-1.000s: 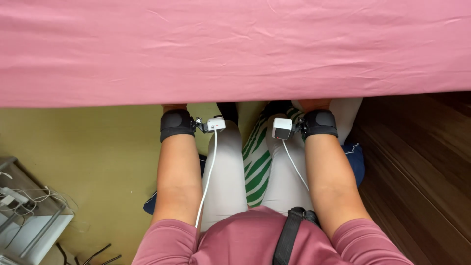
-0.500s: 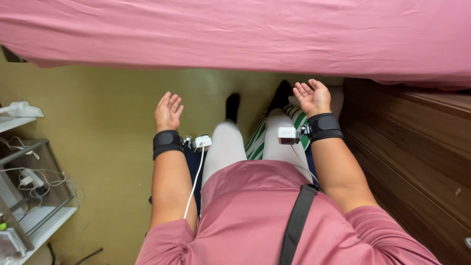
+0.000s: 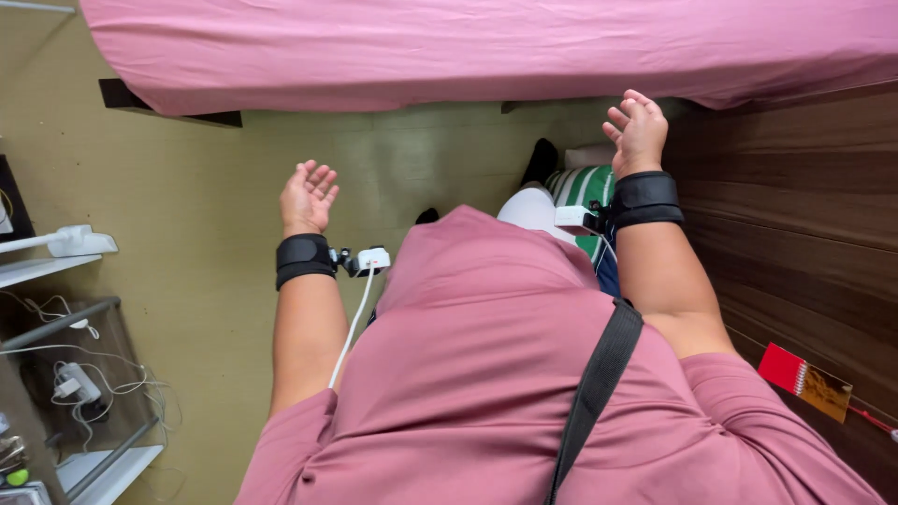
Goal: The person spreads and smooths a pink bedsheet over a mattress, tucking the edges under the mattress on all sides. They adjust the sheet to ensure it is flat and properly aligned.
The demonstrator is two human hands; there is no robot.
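Now both hands, left hand (image 3: pixel 307 194) and right hand (image 3: pixel 638 131), hang empty below the pink sheet (image 3: pixel 486 47).

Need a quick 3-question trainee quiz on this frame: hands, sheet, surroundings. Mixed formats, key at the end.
1. True or false: the left hand grips the pink bed sheet.
2. Multiple choice: what is the right hand doing? A) holding a cable B) open, empty, raised just below the sheet's edge C) resting on the floor
3. Fill in: each forearm wears a black ____ with a small white device attached.

Key
1. False. The left hand is open, palm up, over the olive floor, apart from the sheet.
2. B
3. wrist strap; the right one sits beside the dark wood panel.
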